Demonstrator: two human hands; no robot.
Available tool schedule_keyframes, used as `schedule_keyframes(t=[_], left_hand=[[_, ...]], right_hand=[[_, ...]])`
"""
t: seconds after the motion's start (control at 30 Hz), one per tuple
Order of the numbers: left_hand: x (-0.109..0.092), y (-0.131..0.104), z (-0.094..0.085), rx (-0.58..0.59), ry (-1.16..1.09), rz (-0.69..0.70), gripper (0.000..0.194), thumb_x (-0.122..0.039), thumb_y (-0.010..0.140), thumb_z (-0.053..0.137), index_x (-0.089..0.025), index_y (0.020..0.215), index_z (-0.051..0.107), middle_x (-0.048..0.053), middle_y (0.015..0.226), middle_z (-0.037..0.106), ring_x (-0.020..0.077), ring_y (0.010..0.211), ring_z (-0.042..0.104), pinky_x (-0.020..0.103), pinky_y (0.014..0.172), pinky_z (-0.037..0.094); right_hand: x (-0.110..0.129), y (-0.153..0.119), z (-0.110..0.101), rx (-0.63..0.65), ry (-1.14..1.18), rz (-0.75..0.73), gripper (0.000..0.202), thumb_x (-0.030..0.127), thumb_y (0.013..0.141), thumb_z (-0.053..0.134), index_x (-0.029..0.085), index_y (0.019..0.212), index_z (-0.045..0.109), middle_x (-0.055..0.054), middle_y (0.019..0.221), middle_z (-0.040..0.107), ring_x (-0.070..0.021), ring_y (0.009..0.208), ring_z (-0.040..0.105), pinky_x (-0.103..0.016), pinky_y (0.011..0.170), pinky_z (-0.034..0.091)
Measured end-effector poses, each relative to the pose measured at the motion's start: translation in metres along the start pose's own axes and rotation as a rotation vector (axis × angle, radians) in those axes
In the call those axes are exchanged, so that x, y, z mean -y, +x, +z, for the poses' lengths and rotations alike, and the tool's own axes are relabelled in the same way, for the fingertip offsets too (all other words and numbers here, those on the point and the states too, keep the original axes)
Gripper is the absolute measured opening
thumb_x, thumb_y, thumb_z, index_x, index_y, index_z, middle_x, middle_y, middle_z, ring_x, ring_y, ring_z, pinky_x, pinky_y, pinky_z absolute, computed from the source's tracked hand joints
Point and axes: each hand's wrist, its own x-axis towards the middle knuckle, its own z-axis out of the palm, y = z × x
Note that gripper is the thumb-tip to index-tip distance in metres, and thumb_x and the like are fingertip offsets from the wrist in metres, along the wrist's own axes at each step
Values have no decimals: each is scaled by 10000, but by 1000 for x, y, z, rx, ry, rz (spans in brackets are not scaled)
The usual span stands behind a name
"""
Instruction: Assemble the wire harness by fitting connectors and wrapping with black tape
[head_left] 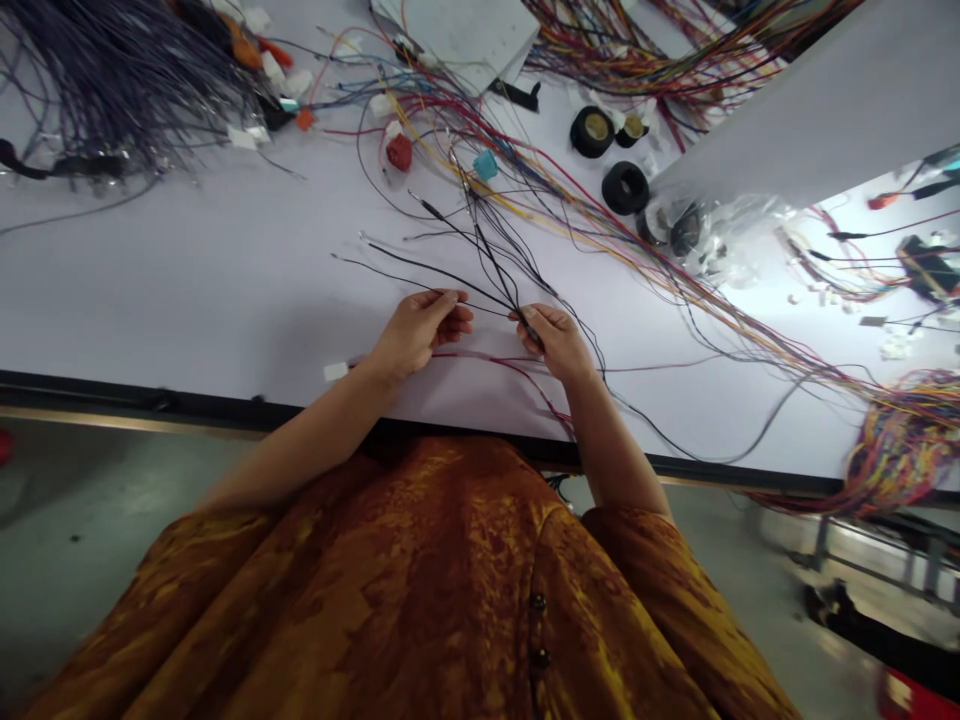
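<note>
Tape rolls (624, 186) beyond hands (555, 335); coloured wires (675, 280) between.

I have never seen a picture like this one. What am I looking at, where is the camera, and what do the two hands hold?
There is no machine here. A person wears a camera on the head, so you look down over an orange garment at their own hands. The left hand and the right hand both pinch thin black wires that fan out across a white table. Around them lie a long bundle of coloured wires, a heap of dark wires, some rolls of black tape, and small plastic connectors, one red and one blue.
</note>
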Motion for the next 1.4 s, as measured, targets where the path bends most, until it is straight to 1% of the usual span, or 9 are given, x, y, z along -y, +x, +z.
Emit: schedule_keyframes(t=[0.2,0.37,0.5,0.63,0.8,0.97,1.17,1.3,1.4], left_hand=[[1,-3,9,35,-40,-15,180,-295,762,778,-162,822,673,24,827,682,88,617,611,219,543,479],[7,-2,28,64,-29,-60,132,-275,812,733,-161,791,671,44,918,703,97,653,622,226,553,475],[10,1,33,54,8,-57,184,-271,866,674,-152,728,647,36,784,675,92,560,588,223,476,406],[7,7,29,46,27,-148,254,-319,859,679,-154,671,637,28,637,625,93,456,524,238,420,329],[-5,9,20,-52,-149,-156,122,-265,853,656,-165,786,675,-7,644,600,56,435,501,189,376,274],[-14,4,23,-35,-117,-132,52,-144,847,615,-135,808,648,-35,579,541,30,383,448,154,353,243],[-20,8,34,84,-71,-133,135,-179,893,605,-147,762,600,-62,482,466,32,333,378,157,341,196],[-12,1,35,91,-67,-28,221,-243,933,594,-148,734,576,-51,508,501,37,364,431,155,368,280],[-4,-3,30,92,-114,-81,262,-302,948,593,-138,744,593,-28,542,554,54,401,497,166,403,364]], right_hand=[[-1,1,-1,34,-16,-22,394,581,829,653,187,820,629,21,655,558,-49,459,342,-218,409,231],[-1,-1,0,48,3,-56,355,536,839,665,185,805,622,17,674,567,-49,471,362,-216,421,237],[-1,-2,1,57,-5,-54,337,521,837,670,189,808,617,22,687,572,-48,478,364,-218,432,248],[0,-2,2,43,-24,-40,329,511,815,687,190,806,615,24,672,571,-50,483,366,-214,438,255],[1,-1,4,32,-18,-37,308,482,800,690,186,789,608,21,669,586,-44,473,370,-209,435,247],[0,-1,3,29,-52,-49,283,450,802,673,175,804,611,26,663,591,-40,476,372,-202,439,251],[-3,-1,2,57,-47,-53,291,462,810,674,179,819,606,28,675,578,-45,488,377,-203,438,249],[-4,0,3,-25,62,-41,332,497,783,710,196,836,580,54,646,496,-43,478,321,-203,425,213],[-4,2,4,-81,210,-37,371,523,758,737,215,843,548,55,677,475,-48,498,336,-201,436,244]])
